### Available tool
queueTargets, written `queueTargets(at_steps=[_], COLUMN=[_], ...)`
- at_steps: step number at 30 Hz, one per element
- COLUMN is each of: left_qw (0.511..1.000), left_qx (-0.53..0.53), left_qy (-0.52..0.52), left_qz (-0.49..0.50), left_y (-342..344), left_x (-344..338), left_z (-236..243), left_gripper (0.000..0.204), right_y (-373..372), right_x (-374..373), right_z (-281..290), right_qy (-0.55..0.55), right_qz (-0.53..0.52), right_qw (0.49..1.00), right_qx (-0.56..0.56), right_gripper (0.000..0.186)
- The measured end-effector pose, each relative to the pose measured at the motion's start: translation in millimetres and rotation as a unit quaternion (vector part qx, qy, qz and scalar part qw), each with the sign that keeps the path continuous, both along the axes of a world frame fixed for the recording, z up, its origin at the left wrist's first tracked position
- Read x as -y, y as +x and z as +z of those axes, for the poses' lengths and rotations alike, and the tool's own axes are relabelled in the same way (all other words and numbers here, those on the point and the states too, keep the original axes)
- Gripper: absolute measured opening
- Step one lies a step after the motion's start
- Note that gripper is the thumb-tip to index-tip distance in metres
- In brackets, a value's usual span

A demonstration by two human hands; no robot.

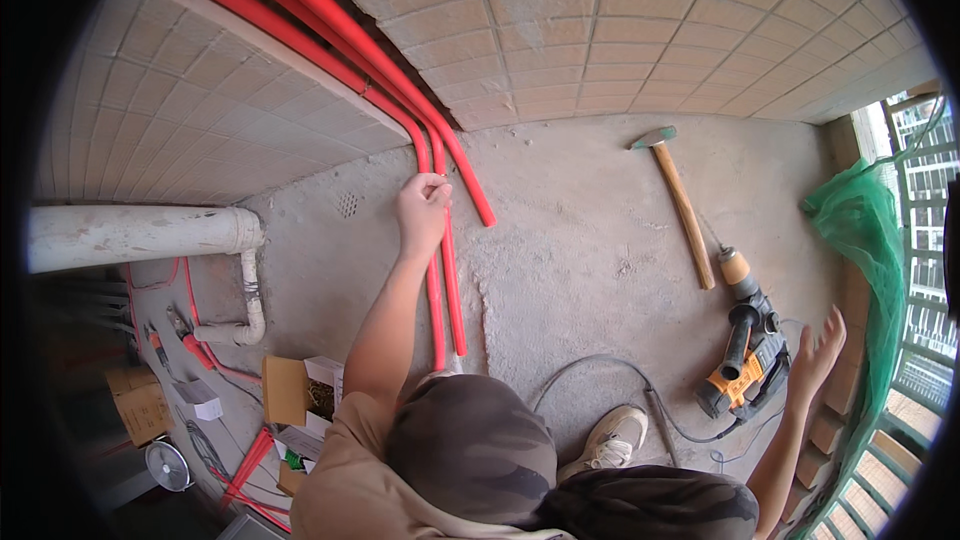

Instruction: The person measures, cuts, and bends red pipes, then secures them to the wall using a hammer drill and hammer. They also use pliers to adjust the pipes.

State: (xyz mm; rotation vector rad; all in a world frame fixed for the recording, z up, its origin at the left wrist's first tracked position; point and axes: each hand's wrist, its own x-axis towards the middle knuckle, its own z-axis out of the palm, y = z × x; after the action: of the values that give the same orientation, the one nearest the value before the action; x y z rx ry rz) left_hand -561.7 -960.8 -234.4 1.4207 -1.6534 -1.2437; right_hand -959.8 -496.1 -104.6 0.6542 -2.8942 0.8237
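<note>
Left hand (pixel 421 215) pinched narrow at the red conduits (pixel 453 290) on the concrete floor (pixel 590 240); can't tell if I'm gripping anything. Right hand (pixel 820 352) spread wide, empty. Best to steady pipes near the bends, working gently.

Pale daylight enters from the right, where the view beyond the railing (pixel 909 225) is washed nearly white, and it spreads softly over the gray floor (pixel 590 230) with only faint shadows, while the lower left corner around the fan (pixel 168 466) sinks into dimness. The red pipes (pixel 468 176) carry a mild sheen along their upper lengths. The wide lens bows the tiled wall (pixel 560 40) toward a black, rounded rim, where detail turns softer and darker, whereas the middle looks fairly clear, with slightly hazy, muted contrast.
</note>
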Motion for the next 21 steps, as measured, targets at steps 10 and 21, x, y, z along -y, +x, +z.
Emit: queueTargets(at_steps=[10, 21], left_qw=[0.987, 0.907], left_qx=[0.108, 0.116], left_qy=[-0.073, -0.328], left_qz=[-0.098, -0.236], left_y=[-7, -3], left_x=[57, 72], left_z=[-11, -28], left_gripper=[0.011, 0.006], right_y=[4, 50], right_x=[286, 289], right_z=[-66, -112], right_qy=[0.371, 0.216], right_qz=[0.262, 0.240], right_qw=[0.888, 0.941], right_qx=[0.074, 0.105], right_gripper=[0.024, 0.039])
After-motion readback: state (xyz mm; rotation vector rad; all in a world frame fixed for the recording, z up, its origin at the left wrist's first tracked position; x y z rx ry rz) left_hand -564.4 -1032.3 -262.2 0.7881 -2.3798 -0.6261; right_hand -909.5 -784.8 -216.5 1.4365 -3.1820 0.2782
